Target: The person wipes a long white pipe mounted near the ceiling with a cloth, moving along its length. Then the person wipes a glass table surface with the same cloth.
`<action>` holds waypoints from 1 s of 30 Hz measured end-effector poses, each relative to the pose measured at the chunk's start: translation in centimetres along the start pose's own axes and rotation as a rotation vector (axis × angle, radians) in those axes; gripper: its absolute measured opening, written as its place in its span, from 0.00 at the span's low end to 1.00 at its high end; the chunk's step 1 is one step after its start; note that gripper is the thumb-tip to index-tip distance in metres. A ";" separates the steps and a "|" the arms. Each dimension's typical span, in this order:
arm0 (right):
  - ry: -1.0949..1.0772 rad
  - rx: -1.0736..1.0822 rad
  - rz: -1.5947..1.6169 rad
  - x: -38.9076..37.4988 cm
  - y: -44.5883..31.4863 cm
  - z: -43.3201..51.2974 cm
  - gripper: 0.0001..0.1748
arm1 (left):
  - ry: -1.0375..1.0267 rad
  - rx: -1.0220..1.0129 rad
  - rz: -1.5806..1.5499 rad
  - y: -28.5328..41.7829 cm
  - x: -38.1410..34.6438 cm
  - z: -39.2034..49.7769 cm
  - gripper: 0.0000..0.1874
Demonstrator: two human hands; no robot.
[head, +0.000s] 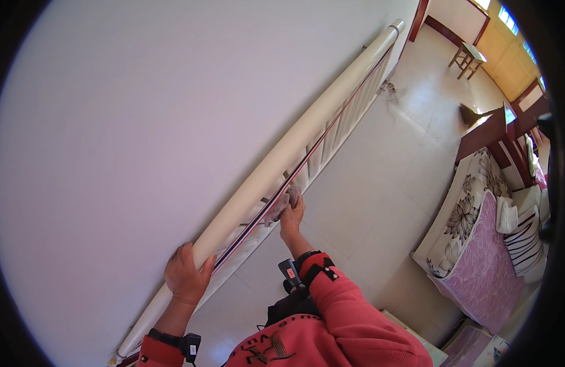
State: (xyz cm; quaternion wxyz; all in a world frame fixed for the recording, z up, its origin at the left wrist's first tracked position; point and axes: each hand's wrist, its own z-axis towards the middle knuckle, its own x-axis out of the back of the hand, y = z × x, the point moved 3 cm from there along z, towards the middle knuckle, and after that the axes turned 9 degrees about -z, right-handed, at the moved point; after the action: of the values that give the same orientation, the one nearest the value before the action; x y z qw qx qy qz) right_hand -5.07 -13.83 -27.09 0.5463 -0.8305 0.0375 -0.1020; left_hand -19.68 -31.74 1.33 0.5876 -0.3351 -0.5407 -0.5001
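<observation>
A long cream radiator pipe [282,151] runs diagonally along the white wall. My left hand [188,273] grips this pipe near its lower end, thumb on one side and fingers over the other. Below it stand the radiator's white columns [326,142], crossed lengthwise by a dark blue, white and red stripe [264,211]. My right hand [293,215] holds a greyish cloth [282,204] against the columns, just under the pipe. Part of the cloth is hidden behind my fingers and the stripe.
Pale floor tiles [369,183] lie to the right. Farther right is a sofa with a flowered side [464,211], a lilac cover [484,261] and a striped cushion [523,241]. A broom [470,114], a wooden stool [468,57] and some debris [390,86] are at the far end.
</observation>
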 end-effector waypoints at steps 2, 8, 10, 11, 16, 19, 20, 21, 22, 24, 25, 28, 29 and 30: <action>0.060 -0.026 -0.174 -0.3 1.7 0.3 0.29 | -0.018 0.010 0.012 0.0 0.0 -0.1 0.30; 0.088 -0.256 -0.009 -2.6 10.2 3.6 0.29 | -0.070 0.009 0.047 -0.1 0.5 -0.4 0.31; 0.144 -0.252 0.005 -3.5 13.1 4.8 0.27 | -0.081 -0.001 0.033 -0.1 0.6 -0.4 0.32; 0.109 -0.323 0.104 -4.0 14.6 5.5 0.26 | -0.088 -0.006 0.025 -0.2 0.6 -0.5 0.32; 0.091 -0.565 0.384 -4.2 18.7 8.2 0.20 | -0.114 0.016 0.044 -0.5 0.5 -1.1 0.34; 0.116 -0.591 0.419 -3.8 19.6 10.7 0.16 | -0.122 0.018 0.019 -0.6 0.6 -1.4 0.34; 0.087 -0.513 0.510 -3.6 19.7 11.9 0.15 | -0.127 0.014 0.006 -0.7 0.6 -1.4 0.34; 0.114 -0.526 0.589 -3.3 19.9 13.5 0.14 | -0.133 0.010 0.006 -0.7 0.6 -1.4 0.34; 0.104 -0.403 0.580 -2.9 19.7 15.3 0.14 | -0.139 0.008 0.006 -0.7 0.6 -1.4 0.34; 0.165 -0.311 0.541 -2.1 18.7 19.9 0.16 | -0.151 0.014 -0.001 -0.6 0.6 -1.5 0.34; 0.198 -0.329 0.579 -1.5 18.0 21.8 0.17 | -0.154 0.019 -0.006 -0.6 0.7 -1.6 0.34; 0.073 -0.264 0.579 0.2 15.0 25.0 0.19 | -0.164 0.021 -0.007 -0.6 0.8 -1.6 0.35; 0.041 -0.342 0.571 0.9 14.7 24.8 0.19 | -0.174 0.033 -0.020 -0.6 0.8 -1.6 0.35; 0.009 -0.343 0.581 1.0 14.5 24.2 0.20 | -0.175 0.018 -0.001 -0.6 0.8 -1.6 0.35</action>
State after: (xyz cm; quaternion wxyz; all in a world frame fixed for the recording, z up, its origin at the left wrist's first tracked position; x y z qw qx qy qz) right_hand 1.69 1.96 -49.47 0.4045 -0.8646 0.2916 0.0623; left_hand -19.80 -33.57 1.74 0.5407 -0.3718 -0.5947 -0.4644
